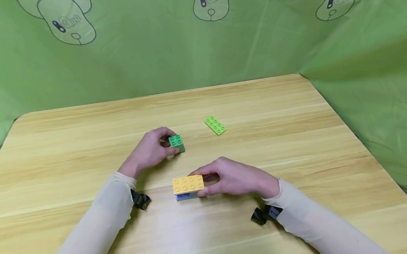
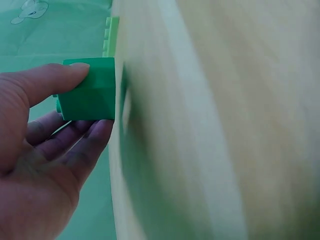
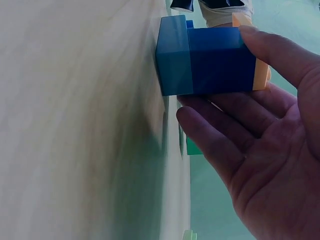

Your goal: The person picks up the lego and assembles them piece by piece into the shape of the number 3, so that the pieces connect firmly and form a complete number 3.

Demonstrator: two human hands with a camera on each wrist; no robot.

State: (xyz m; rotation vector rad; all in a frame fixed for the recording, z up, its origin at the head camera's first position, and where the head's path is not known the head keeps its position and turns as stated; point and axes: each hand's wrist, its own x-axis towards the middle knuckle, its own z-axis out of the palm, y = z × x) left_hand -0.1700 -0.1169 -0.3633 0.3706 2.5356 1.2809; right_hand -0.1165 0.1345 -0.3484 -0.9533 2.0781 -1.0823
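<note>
In the head view, my left hand (image 1: 152, 147) pinches a dark green toy building brick (image 1: 176, 143) with two rows of studs. The left wrist view shows the thumb on one side of that brick (image 2: 90, 95) and fingers along the other, its base close to the tabletop. Nearer the front, my right hand (image 1: 234, 177) grips a stack of bricks by its right end. An orange-yellow studded piece (image 1: 188, 184) tops the stack. Below it, in the right wrist view, come a dark blue brick (image 3: 222, 60) and a lighter blue brick (image 3: 174, 57).
A flat lime green studded plate (image 1: 215, 125) lies on the wooden table (image 1: 83, 152), behind and to the right of the green brick. Green cloth (image 1: 162, 62) hangs behind the table and at its sides. A black device (image 1: 141, 199) sits at each wrist.
</note>
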